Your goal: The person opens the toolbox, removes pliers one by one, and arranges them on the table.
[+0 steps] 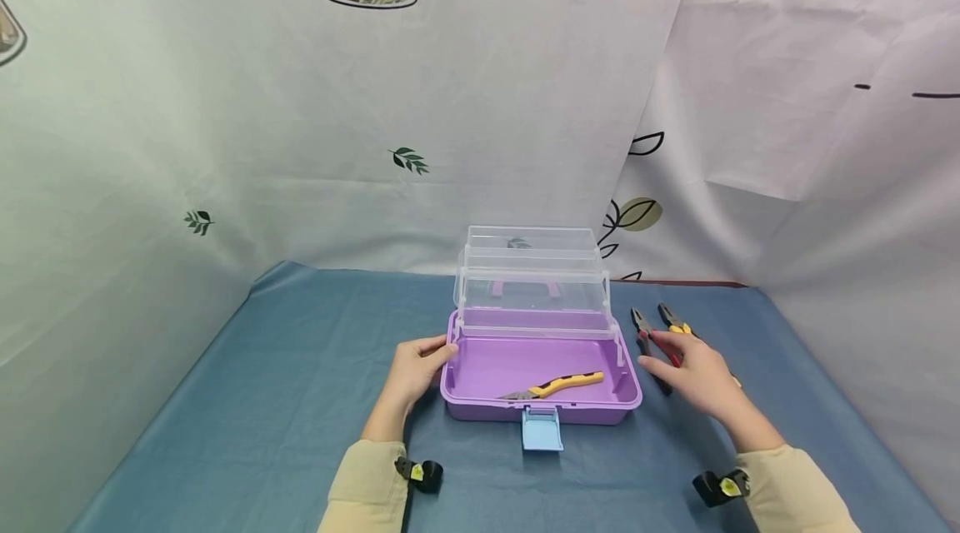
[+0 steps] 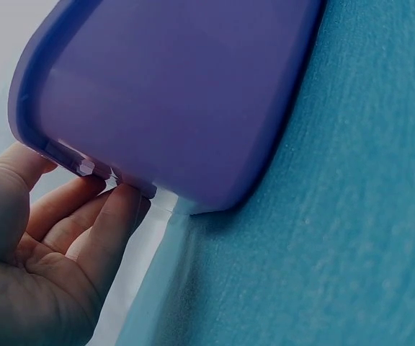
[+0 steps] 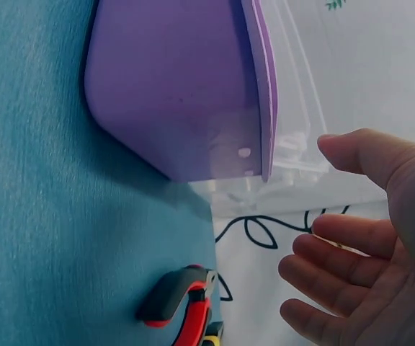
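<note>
A purple toolbox (image 1: 480, 411) sits with its clear lid (image 1: 534, 293) raised and its pale blue latch (image 1: 542, 431) hanging down in front. Inside lie pliers with yellow-and-black handles (image 1: 572, 381). My left hand (image 1: 412, 368) grips the box's left rim, thumb on top and fingers beneath, as the left wrist view shows. To the right of the box, my right hand (image 1: 699, 376) hovers with fingers spread above red-and-black pliers (image 3: 193, 306), apparently without touching them. Behind these lies another pair with yellow-and-black handles (image 1: 677, 325), partly hidden by that hand.
A blue cloth (image 1: 300, 400) covers the table. White fabric (image 1: 487, 83) printed with leaves and jars hangs at the back and both sides. The raised lid stands close to the back fabric.
</note>
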Demonstrator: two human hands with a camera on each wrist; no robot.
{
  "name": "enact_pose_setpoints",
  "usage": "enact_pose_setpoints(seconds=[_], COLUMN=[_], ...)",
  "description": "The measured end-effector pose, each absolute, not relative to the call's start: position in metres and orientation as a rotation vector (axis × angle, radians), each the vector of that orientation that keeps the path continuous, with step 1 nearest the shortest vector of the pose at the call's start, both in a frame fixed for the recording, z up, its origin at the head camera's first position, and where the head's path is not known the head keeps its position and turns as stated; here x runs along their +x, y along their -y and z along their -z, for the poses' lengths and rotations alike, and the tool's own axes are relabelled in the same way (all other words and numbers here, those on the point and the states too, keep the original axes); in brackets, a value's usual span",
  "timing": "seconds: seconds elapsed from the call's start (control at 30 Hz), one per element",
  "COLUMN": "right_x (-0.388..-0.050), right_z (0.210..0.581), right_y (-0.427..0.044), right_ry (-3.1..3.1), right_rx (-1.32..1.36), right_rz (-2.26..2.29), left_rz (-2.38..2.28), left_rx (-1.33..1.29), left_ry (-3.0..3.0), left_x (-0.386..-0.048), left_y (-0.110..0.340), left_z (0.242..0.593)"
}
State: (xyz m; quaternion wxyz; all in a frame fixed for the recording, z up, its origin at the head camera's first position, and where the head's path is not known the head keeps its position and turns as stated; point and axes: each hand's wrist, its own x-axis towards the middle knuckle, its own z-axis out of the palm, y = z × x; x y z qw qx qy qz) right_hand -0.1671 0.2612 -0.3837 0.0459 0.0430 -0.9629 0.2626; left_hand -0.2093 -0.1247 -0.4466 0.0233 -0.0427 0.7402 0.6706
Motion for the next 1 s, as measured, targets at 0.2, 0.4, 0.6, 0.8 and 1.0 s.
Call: enact_pose_setpoints(seconds=[0.2,0.4,0.6,0.8,1.0], right_x=[-0.166,-0.165,-0.166,-0.167,-0.168], right_z=[0.381,0.378,0.376,0.374,0.377], right_y=[-0.254,-0.248,-0.243,-0.234,-0.227], right_ry=[2.923,2.930,2.935,2.937,2.950], right_rx=[0.199,0.235,0.282,0.337,0.397], right_rz=[-0.851,-0.843,-0.842,-0.869,-0.867], left_rz=[-2.062,-2.057,-2.051,-2.042,-2.047], left_rx=[-0.147,-0.144,-0.144,-0.164,-0.161], left_ry=[-2.304,-2.308,-2.311,-2.325,-2.326], left_x=[-0.209,-0.208,-0.208,-0.209,-0.209], left_y=[0.125,0.124,0.124,0.124,0.124], left_z=[0.445,0.443,0.442,0.443,0.445])
